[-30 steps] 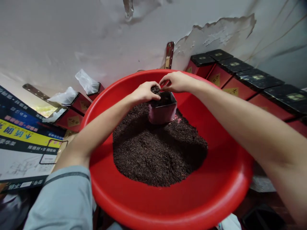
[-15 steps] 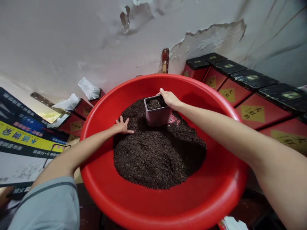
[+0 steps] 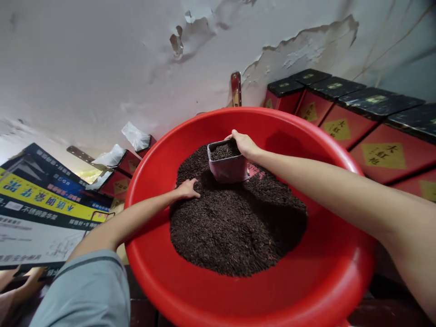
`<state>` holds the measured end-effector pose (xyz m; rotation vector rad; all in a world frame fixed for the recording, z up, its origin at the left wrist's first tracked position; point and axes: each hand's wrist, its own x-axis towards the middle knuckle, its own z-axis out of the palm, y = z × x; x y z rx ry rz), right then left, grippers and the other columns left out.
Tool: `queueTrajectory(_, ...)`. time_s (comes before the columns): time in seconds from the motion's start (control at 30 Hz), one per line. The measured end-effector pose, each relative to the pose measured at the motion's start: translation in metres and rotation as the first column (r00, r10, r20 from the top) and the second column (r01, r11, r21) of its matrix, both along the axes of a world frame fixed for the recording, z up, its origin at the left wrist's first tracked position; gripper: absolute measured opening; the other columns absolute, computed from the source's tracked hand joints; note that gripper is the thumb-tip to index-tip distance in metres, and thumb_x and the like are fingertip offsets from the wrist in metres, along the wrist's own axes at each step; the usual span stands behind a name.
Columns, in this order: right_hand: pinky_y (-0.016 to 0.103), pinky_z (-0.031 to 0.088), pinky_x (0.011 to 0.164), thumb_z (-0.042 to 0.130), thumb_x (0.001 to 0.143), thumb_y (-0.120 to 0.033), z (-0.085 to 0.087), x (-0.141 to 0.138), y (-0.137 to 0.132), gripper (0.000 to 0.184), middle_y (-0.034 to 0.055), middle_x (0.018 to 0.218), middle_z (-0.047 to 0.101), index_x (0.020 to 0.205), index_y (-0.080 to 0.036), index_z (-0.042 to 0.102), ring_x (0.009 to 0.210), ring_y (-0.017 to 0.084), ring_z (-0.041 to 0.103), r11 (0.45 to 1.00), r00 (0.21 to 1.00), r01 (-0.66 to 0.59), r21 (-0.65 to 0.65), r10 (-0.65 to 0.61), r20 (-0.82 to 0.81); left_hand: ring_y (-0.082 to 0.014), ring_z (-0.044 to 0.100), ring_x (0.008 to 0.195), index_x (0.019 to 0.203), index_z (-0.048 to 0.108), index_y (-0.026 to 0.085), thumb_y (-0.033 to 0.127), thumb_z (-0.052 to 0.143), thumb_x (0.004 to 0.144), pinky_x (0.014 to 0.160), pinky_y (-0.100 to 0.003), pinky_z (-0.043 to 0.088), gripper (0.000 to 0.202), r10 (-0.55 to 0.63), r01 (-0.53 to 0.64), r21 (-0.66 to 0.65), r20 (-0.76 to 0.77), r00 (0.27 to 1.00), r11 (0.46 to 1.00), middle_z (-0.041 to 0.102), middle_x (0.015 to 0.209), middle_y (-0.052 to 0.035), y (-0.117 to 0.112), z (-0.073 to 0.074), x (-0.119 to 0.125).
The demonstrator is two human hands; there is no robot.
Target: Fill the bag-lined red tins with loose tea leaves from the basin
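My right hand (image 3: 244, 144) grips the back right edge of a square tin (image 3: 229, 170), thumb on top near the rim. Dark, dry loose leaves that look like tea partly fill the tin, which tilts slightly and rests on the pile. To its left, my left hand (image 3: 188, 189) lies at the pile's left side, thumb and forefinger apart, the other fingers partly hidden. The heap of dark leaves (image 3: 231, 236) covers the middle of a large red plastic basin (image 3: 245, 304). Some pink shows through beside the tin.
Red tins with black lids (image 3: 384, 154) stand in a row at the right. Smaller open red tins (image 3: 121, 181) with plastic bags are behind the basin's left rim. A printed cardboard box (image 3: 41, 209) is at far left. Behind rises a peeling wall (image 3: 102, 68).
My left hand has moved towards the tin, its spread fingers now drawn in against the leaves. My right hand keeps hold of the tin. The whole view has shifted slightly.
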<state>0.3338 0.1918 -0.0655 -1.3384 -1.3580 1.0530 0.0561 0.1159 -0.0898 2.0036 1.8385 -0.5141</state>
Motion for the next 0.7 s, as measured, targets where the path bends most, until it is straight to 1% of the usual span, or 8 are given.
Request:
queueTrajectory(0.1, 0.037, 0.05, 0.1, 0.026, 0.106, -0.048, 0.001, 0.002, 0.0, 0.06, 0.0087, 0.108, 0.078, 0.099, -0.019, 0.078, 0.103, 0.024, 0.069, 0.999, 0.995, -0.001, 0.041, -0.003, 0.102, -0.0305, 0.065, 0.131, 0.152, 0.052, 0.021, 0.035, 0.081, 0.072, 0.106, -0.032, 0.053, 0.086, 0.029, -0.029, 0.007, 0.052, 0.998, 1.0, 0.067, 0.141, -0.0137, 0.004, 0.005, 0.003)
queueTrajectory(0.17, 0.036, 0.049, 0.101, 0.026, 0.106, -0.047, 0.003, 0.003, 0.0, 0.06, 0.0086, 0.108, 0.078, 0.099, -0.019, 0.079, 0.103, 0.024, 0.069, 0.999, 0.989, -0.01, 0.041, 0.004, 0.151, -0.0302, 0.068, 0.126, 0.146, 0.058, 0.023, 0.03, 0.081, 0.069, 0.102, -0.033, 0.056, 0.08, 0.047, -0.049, 0.024, 0.077, 0.996, 0.999, 0.072, 0.134, -0.0107, 0.007, 0.016, 0.005)
queueTrajectory(0.27, 0.036, 0.048, 0.102, 0.023, 0.107, -0.054, 0.006, 0.004, 0.0, 0.066, 0.0087, 0.106, 0.078, 0.097, -0.02, 0.079, 0.102, 0.024, 0.07, 0.999, 0.983, -0.034, 0.038, 0.026, 0.181, -0.0268, 0.073, 0.111, 0.138, 0.063, 0.024, 0.026, 0.075, 0.072, 0.091, -0.034, 0.06, 0.067, 0.062, -0.07, 0.069, 0.118, 0.991, 0.995, 0.075, 0.126, -0.0086, 0.016, 0.044, 0.009)
queueTrajectory(0.37, 0.038, 0.049, 0.103, 0.018, 0.105, -0.067, 0.006, 0.004, 0.0, 0.077, 0.0097, 0.103, 0.078, 0.095, -0.021, 0.079, 0.102, 0.026, 0.069, 0.999, 0.985, -0.031, 0.034, 0.025, 0.171, -0.0223, 0.072, 0.1, 0.131, 0.064, 0.02, 0.025, 0.071, 0.074, 0.084, -0.032, 0.06, 0.058, 0.068, -0.129, 0.2, 0.286, 0.956, 0.971, 0.074, 0.118, -0.0079, 0.031, 0.082, 0.018)
queueTrajectory(0.47, 0.041, 0.049, 0.103, 0.011, 0.1, -0.078, 0.007, 0.005, -0.002, 0.088, 0.0116, 0.103, 0.078, 0.096, -0.022, 0.08, 0.103, 0.028, 0.069, 1.0, 0.99, -0.02, 0.021, 0.017, 0.14, -0.0209, 0.069, 0.097, 0.117, 0.067, 0.018, 0.023, 0.075, 0.069, 0.088, -0.034, 0.059, 0.049, -0.034, -0.192, 0.367, 0.528, 0.849, 0.91, 0.074, 0.111, -0.0064, 0.046, 0.113, 0.038)
queueTrajectory(0.53, 0.041, 0.049, 0.103, 0.008, 0.099, -0.08, 0.009, 0.005, -0.004, 0.093, 0.0124, 0.104, 0.078, 0.097, -0.021, 0.08, 0.104, 0.028, 0.069, 0.999, 0.991, -0.03, 0.014, 0.028, 0.131, -0.0206, 0.068, 0.097, 0.113, 0.066, 0.019, 0.023, 0.077, 0.067, 0.093, -0.036, 0.057, 0.048, -0.128, -0.194, 0.434, 0.608, 0.783, 0.88, 0.073, 0.108, -0.0051, 0.053, 0.124, 0.058)
queueTrajectory(0.6, 0.042, 0.048, 0.105, 0.006, 0.098, -0.08, 0.01, 0.006, -0.005, 0.095, 0.0122, 0.103, 0.078, 0.096, -0.021, 0.08, 0.105, 0.028, 0.069, 0.999, 0.989, -0.045, 0.007, 0.043, 0.139, -0.021, 0.067, 0.101, 0.114, 0.066, 0.019, 0.023, 0.078, 0.066, 0.099, -0.038, 0.055, 0.049, -0.227, -0.141, 0.487, 0.619, 0.752, 0.862, 0.073, 0.11, -0.0047, 0.058, 0.127, 0.08)
queueTrajectory(0.7, 0.044, 0.046, 0.108, 0.003, 0.098, -0.079, 0.012, 0.006, -0.005, 0.096, 0.012, 0.108, 0.078, 0.099, -0.022, 0.08, 0.112, 0.029, 0.068, 0.999, 0.986, -0.049, -0.004, 0.05, 0.158, -0.0222, 0.065, 0.111, 0.115, 0.066, 0.017, 0.018, 0.076, 0.065, 0.108, -0.039, 0.049, 0.051, -0.422, 0.057, 0.558, 0.552, 0.719, 0.828, 0.072, 0.118, -0.006, 0.063, 0.123, 0.107)
